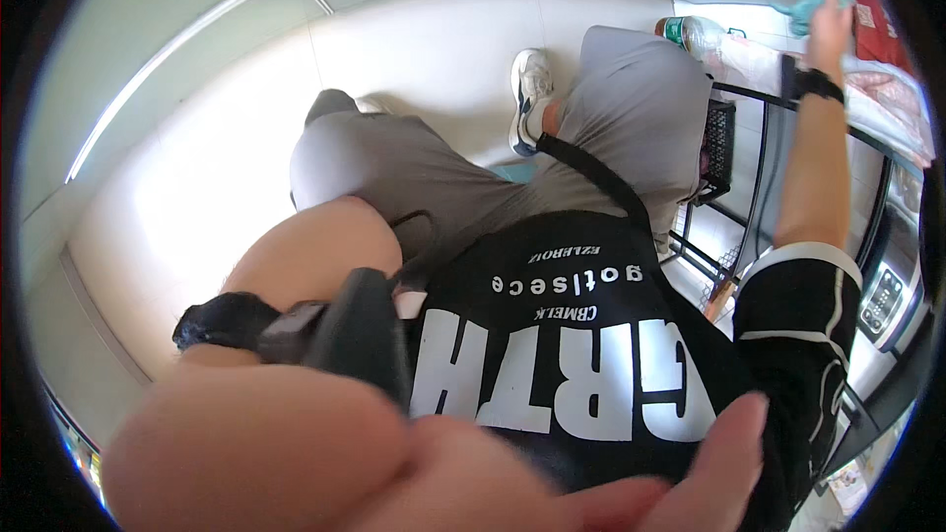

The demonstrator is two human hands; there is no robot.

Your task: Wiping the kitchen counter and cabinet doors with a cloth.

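My left hand [295,451] is blurred and very near the camera, partly cut off by the lower edge. Its visible fingers are extended and apart, with nothing seen in them. A black band [229,321] circles that wrist. Out to the far right, my right hand [831,26] grips a crumpled teal cloth [805,11] beside a red printed package or fabric [876,11]. My right wrist wears a black watch or band [817,85]. Below that wrist lies a pale, pinkish bundle [879,92] on a black metal rack [757,162].
I am seated or crouched, grey trousers [635,89] spread over a pale floor [429,37]. A large clear plastic bottle [698,35] with a green label stands by my right knee. A black plastic crate [718,148] and a silver appliance with a button panel [887,295] are at the right.
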